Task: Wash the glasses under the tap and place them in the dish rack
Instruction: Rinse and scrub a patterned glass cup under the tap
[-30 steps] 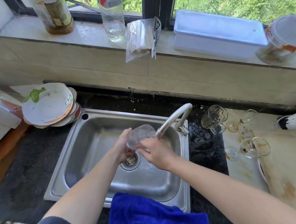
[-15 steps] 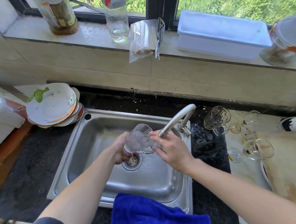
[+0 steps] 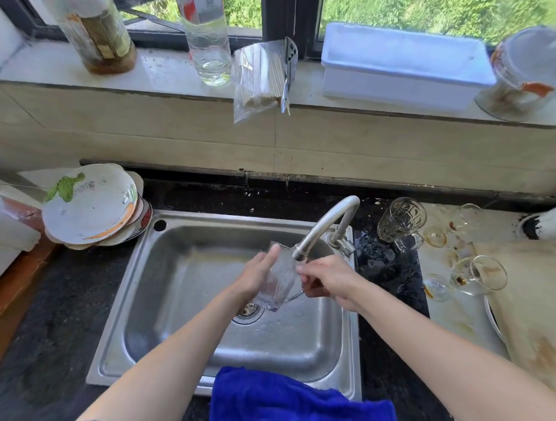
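The left hand (image 3: pixel 255 278) gripped the glass (image 3: pixel 281 281) from its left side, over the sink (image 3: pixel 182 285). The glass stood nearly upright, with its top just under the tap (image 3: pixel 319 227). The right hand (image 3: pixel 329 282) pinched its right side, so both hands were equally near.

Bright daylight fell through a dark-framed window (image 3: pixel 280 14), well beyond the fingers (image 3: pixel 309 270), onto a pale stone sill (image 3: pixel 168 72) above a beige tiled wall (image 3: pixel 177 134) and, nearer them, a dark speckled countertop (image 3: pixel 56 295).
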`<action>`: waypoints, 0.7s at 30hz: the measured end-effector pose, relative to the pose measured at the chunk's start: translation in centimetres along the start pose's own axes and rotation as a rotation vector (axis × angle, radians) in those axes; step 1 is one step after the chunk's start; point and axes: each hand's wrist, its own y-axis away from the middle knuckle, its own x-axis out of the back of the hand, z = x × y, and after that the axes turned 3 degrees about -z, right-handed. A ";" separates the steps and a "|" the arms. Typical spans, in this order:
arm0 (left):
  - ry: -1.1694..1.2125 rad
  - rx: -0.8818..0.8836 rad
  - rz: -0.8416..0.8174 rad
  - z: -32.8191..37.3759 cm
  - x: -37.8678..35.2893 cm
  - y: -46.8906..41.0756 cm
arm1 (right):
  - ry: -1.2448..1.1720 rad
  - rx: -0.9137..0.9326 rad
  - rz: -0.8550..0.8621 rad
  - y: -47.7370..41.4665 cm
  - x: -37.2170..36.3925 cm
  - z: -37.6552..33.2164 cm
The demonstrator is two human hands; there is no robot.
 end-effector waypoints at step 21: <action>0.362 -0.053 0.204 2.6 -1.8 0.3 | -0.024 0.013 0.249 -1.2 -1.0 1.5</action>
